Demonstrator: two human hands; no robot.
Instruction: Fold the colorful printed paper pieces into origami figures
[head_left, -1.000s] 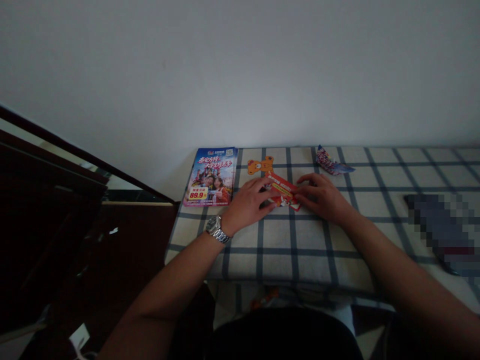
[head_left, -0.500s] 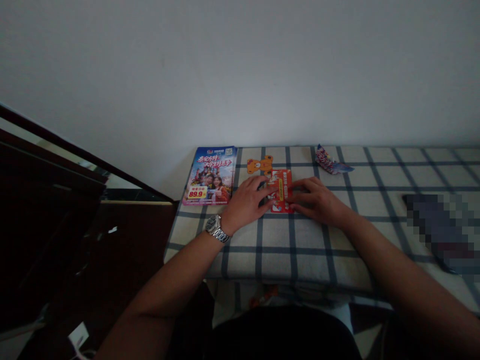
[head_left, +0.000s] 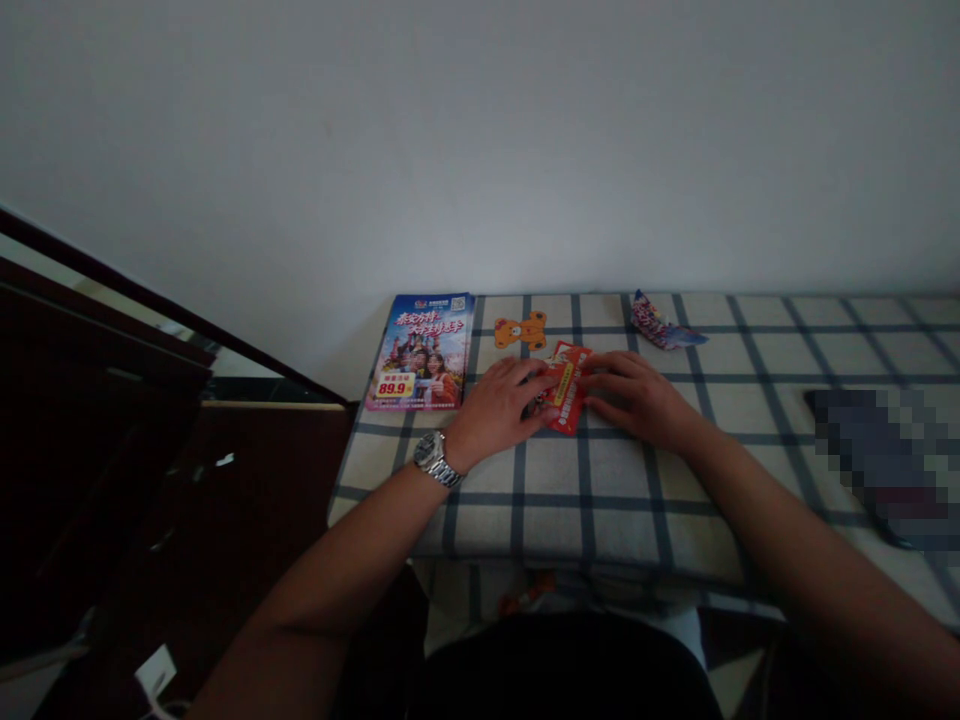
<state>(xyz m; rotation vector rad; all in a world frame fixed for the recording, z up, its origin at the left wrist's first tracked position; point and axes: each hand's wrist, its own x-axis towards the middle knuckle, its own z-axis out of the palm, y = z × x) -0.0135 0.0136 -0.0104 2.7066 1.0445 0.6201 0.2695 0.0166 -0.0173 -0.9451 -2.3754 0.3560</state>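
A small red printed card [head_left: 571, 385] with a yellow strip sits tilted on the checked cloth, between my two hands. My left hand [head_left: 499, 410], a metal watch on its wrist, has its bent fingers over the card's left edge and covers part of it. From the other side, my right hand [head_left: 639, 402] touches the card's right edge with its curled fingertips. Just behind the card is a flat orange teddy bear cutout [head_left: 517, 331]. A blue flyer stack [head_left: 421, 350] lies to the left of my left hand.
A crumpled blue and purple wrapper [head_left: 664, 322] lies near the back of the checked tablecloth [head_left: 547, 510]. On the right is a dark, blurred-out flat object [head_left: 877, 460]. The white wall [head_left: 480, 140] rises behind the table; dark wooden furniture [head_left: 82, 460] stands at the left.
The red card has turned clockwise from nearly straight to a slant. My fingers have shifted slightly along with it and stay at both sides.
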